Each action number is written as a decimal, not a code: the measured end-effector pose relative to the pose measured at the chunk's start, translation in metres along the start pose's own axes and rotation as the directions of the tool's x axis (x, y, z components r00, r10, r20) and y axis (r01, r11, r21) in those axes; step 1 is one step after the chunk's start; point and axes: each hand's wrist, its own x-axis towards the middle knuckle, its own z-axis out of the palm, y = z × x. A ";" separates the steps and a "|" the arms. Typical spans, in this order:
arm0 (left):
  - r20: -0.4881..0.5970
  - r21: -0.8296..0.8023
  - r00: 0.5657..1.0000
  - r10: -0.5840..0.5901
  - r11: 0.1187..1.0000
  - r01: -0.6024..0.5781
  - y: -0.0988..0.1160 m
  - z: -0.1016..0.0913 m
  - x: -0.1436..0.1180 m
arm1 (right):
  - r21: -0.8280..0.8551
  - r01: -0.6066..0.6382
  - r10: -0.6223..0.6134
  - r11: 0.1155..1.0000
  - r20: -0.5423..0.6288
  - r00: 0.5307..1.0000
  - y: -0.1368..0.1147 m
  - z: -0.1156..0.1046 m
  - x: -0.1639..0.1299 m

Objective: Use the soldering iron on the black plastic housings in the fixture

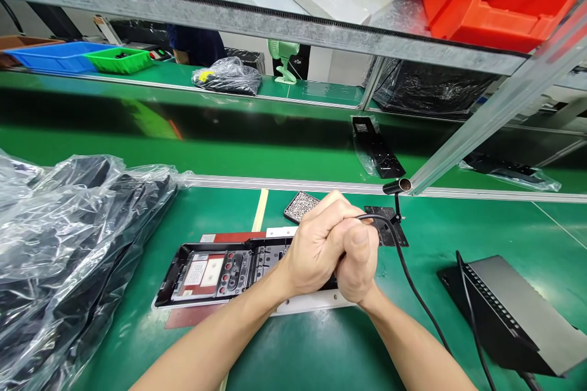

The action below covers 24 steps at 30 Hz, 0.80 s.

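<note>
My left hand [316, 247] and my right hand [360, 259] are clasped tightly together, fingers wrapped around a tool whose body they hide. A black cable [397, 241] leaves the top of the grip and loops down to the right. Below my hands lies a long black plastic housing [238, 269] with a pale outer edge, open side up, showing ribs, holes and a window at its left end. It rests over a white plate [312, 302] and a reddish-brown board [192, 316]. Where the tool meets the housing is hidden.
Plastic-wrapped black parts [77, 256] fill the left. Behind my hands are a speckled pad [300, 206] and a metal tube holder [397, 187]. A black-and-grey box [518, 311] stands right. Overhead runs a metal shelf [183, 9] with a red bin [463, 0]; a slanted post [481, 116] stands right.
</note>
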 end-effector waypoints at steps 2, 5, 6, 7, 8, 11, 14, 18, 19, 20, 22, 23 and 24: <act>0.000 0.001 1.000 0.003 1.000 -0.003 0.000 0.000 0.000 | 0.004 -0.007 0.007 1.000 -0.001 1.000 0.000 0.000 0.000; 0.002 0.002 1.000 0.004 1.000 -0.004 0.000 0.000 0.000 | -0.008 -0.017 0.017 1.000 0.000 1.000 0.001 0.000 -0.002; 0.000 0.001 1.000 0.010 1.000 -0.010 0.000 0.000 0.000 | -0.009 -0.018 0.018 1.000 0.001 1.000 0.002 -0.001 -0.002; -0.001 0.000 1.000 0.016 1.000 -0.016 0.000 0.000 0.000 | -0.007 -0.018 0.018 1.000 0.003 1.000 0.002 -0.001 -0.002; -0.002 -0.001 1.000 0.021 1.000 -0.021 0.000 0.000 0.000 | -0.002 -0.018 0.018 1.000 0.006 1.000 0.003 -0.001 -0.002; -0.002 -0.003 1.000 0.020 1.000 -0.020 0.000 0.001 0.000 | 0.006 -0.009 0.009 1.000 0.008 1.000 0.003 -0.001 -0.002; -0.003 0.000 1.000 0.012 1.000 -0.012 -0.001 0.001 -0.001 | -0.004 -0.006 0.006 1.000 0.005 1.000 0.003 0.000 -0.002; -0.006 -0.002 1.000 0.020 1.000 -0.020 -0.002 0.001 -0.001 | -0.009 -0.025 0.025 1.000 0.004 1.000 0.001 0.000 -0.002; -0.006 -0.004 1.000 0.017 1.000 -0.017 -0.002 0.001 -0.002 | -0.010 -0.030 0.030 1.000 0.005 1.000 0.001 0.000 -0.003; -0.005 -0.005 1.000 0.013 1.000 -0.013 -0.002 0.001 -0.002 | -0.013 -0.033 0.033 0.999 0.004 0.999 0.001 0.000 -0.003; -0.006 -0.007 1.000 0.012 1.000 -0.012 -0.002 0.001 -0.002 | -0.019 -0.036 0.036 0.999 0.010 0.999 0.002 0.000 -0.003; -0.008 -0.008 1.000 0.016 1.000 -0.016 -0.002 0.001 -0.002 | -0.019 -0.036 0.036 0.999 0.013 0.999 0.003 0.000 -0.003; -0.010 -0.010 1.000 0.020 1.000 -0.020 -0.001 0.001 -0.002 | -0.016 -0.034 0.034 0.999 0.014 0.999 0.003 0.000 -0.004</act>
